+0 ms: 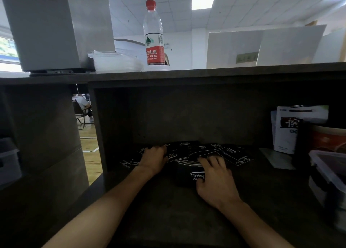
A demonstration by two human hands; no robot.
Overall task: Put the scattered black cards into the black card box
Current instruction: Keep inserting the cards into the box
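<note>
Grey and boxy, a tall metal-looking block (46,27) fills the upper left of the frame, standing on the top of a dark wooden shelf unit (187,73). Just right of it on the same top sit a stack of clear plastic sheets or bags (116,60) and a clear water bottle with a red cap and red label (153,34).

Below, in the dim cubby at centre frame, the scattered black cards with white lettering (234,154) lie fanned across the back of the shelf floor, running left to right. The left hand (154,158) rests on the left part of that spread, knuckles up and fingers curled down onto the cards; whether it pinches any I cannot tell. To its right, the black card box with white script (187,176) lies flat in front of the cards, nearer the person. The right hand (215,176) covers the box's right end, fingers spread over it and reaching toward the stacked cards just behind. The box's long axis appears to run left to right, and its opening is hidden, so the loading direction is unclear.

At the right edge stand a white pouch with dark characters (290,130), a red-banded tub (329,139) and a clear lidded plastic container (327,169), the last cut off by the frame.
</note>
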